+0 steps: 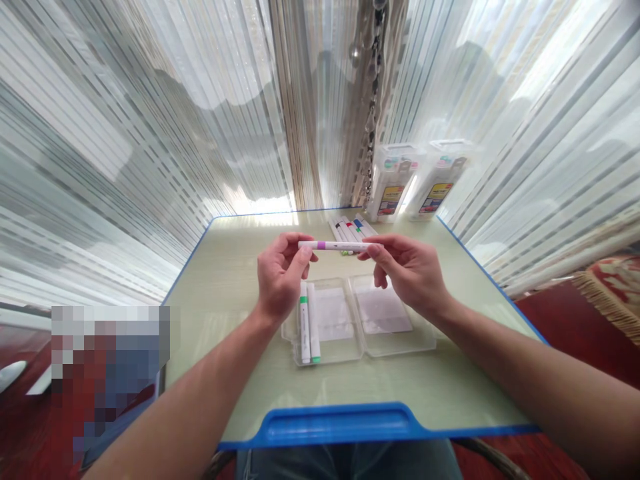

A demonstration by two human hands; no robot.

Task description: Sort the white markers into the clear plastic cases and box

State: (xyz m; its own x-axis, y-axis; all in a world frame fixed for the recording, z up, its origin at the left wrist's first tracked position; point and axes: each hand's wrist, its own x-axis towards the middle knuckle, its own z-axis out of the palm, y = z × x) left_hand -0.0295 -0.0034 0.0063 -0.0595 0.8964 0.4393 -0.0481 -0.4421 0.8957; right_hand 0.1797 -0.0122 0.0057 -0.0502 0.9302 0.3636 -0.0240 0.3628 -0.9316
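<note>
A white marker with a purple band (345, 246) is held level above the table, one end in each hand. My left hand (284, 272) pinches its left end, by the purple band. At the other end, the fingers of my right hand (413, 272) close on the white barrel. Below lies an open clear plastic case (363, 355) with white sheets in both halves. Two markers with green parts, a green-banded marker (305, 327) and a green-tipped marker (315, 327), lie side by side at the case's left edge.
Behind my hands, several markers (353, 228) with coloured bands lie in a group. Two clear plastic cases, a left one (393, 190) and a right one (437, 187), stand at the back right. The table (210, 267) has a blue rim and front tray (340, 425). Striped curtains (225, 100) hang behind.
</note>
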